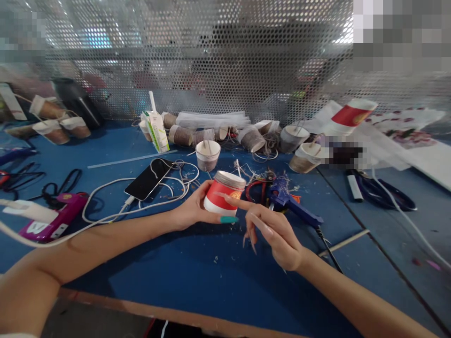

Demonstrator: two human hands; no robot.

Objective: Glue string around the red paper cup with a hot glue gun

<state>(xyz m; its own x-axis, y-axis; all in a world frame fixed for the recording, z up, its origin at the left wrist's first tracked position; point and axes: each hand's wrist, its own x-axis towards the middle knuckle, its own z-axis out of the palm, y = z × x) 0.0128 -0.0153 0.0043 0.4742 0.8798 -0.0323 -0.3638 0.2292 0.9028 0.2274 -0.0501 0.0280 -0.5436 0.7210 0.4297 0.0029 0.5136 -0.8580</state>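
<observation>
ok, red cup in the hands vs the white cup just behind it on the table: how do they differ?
The red cup has a red and white wrap; the white cup is plain white above with a brownish base. The red cup is gripped by the left hand and touched by the right hand; the white cup stands free, upright. The red cup tilts slightly. Both are small paper cups on the blue table.

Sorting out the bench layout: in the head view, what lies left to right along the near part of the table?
Pink device → phone → left hand → red cup → right hand → blue glue gun → scissors.
</observation>
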